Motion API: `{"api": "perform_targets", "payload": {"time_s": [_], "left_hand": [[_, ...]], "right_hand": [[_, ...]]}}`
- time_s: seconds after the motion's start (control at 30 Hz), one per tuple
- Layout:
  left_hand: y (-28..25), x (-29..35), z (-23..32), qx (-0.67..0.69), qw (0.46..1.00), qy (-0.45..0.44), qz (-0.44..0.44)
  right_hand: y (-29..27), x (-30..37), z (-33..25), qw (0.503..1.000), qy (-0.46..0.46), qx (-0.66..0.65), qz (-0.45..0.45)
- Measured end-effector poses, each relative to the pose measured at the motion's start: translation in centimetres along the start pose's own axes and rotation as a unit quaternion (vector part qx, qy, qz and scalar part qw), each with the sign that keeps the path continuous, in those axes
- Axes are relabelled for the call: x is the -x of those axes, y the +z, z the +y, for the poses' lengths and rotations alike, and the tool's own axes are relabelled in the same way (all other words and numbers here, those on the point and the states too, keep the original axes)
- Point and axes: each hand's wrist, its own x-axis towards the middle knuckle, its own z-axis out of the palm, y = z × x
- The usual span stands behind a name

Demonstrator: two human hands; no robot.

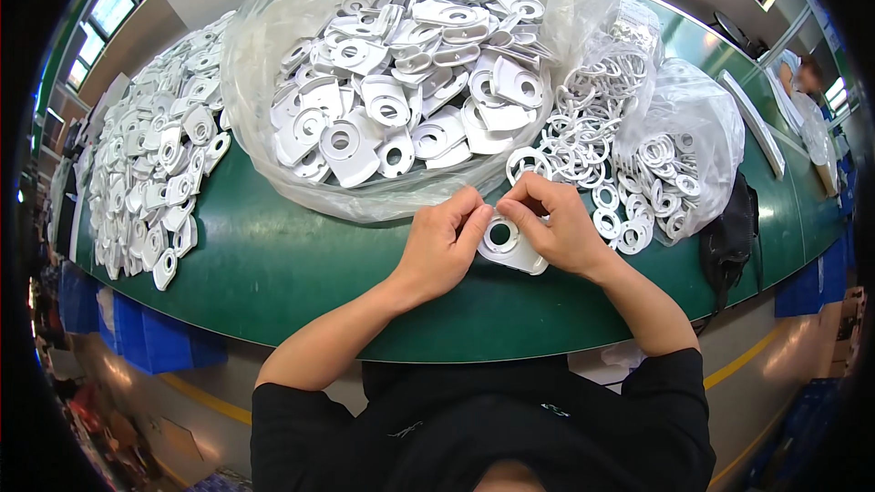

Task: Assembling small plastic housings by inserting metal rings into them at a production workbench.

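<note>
While both hands (pixel 501 237) pinch white plastic plate (pixel 512 246), fingers curled, green table (pixel 273 264)

Both hands meet over the green surface (pixel 273 264): the left hand (pixel 444 248) and right hand (pixel 554 223) pinch a flat white plastic plate with a round hole (pixel 510 246). Just beyond lies a clear plastic bag of similar white plates (pixel 401 82); white plastic rings (pixel 629 173) sit to the right.
</note>
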Motion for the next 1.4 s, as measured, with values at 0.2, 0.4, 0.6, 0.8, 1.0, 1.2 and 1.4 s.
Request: {"api": "perform_targets", "payload": {"time_s": [0.2, 0.4, 0.6, 0.8, 1.0, 1.2, 1.4], "left_hand": [[1.2, 0.2, 0.4, 0.198, 0.979, -0.031, 0.035], [1.5, 0.5, -0.3, -0.030, 0.998, 0.048, -0.010], [1.4, 0.8, 0.2, -0.106, 0.993, 0.002, -0.053], [-0.5, -0.1, -0.7, 0.031, 0.994, 0.019, -0.104], [-3.3, -1.2, 1.6, 0.134, 0.960, -0.096, -0.226], [-17.9, -5.8, 0.4, 0.110, 0.968, 0.085, 0.208], [-23.9, -5.9, 1.7, 0.151, 0.896, 0.132, 0.396]], "right_hand": [[1.5, -0.4, 0.5, 0.975, 0.005, -0.200, 0.096], [1.2, -0.5, 1.0, 0.949, 0.030, -0.288, 0.127], [0.4, 0.0, 0.0, 0.993, 0.040, -0.056, 0.100], [-1.2, -0.6, 0.1, 0.997, 0.039, -0.054, 0.034], [-1.0, -0.4, 0.4, 0.997, 0.040, 0.020, 0.068], [-3.3, -1.1, -0.2, 0.986, -0.019, 0.063, 0.155], [-7.2, -1.3, -0.6, 0.965, 0.009, 0.156, 0.213]]}}
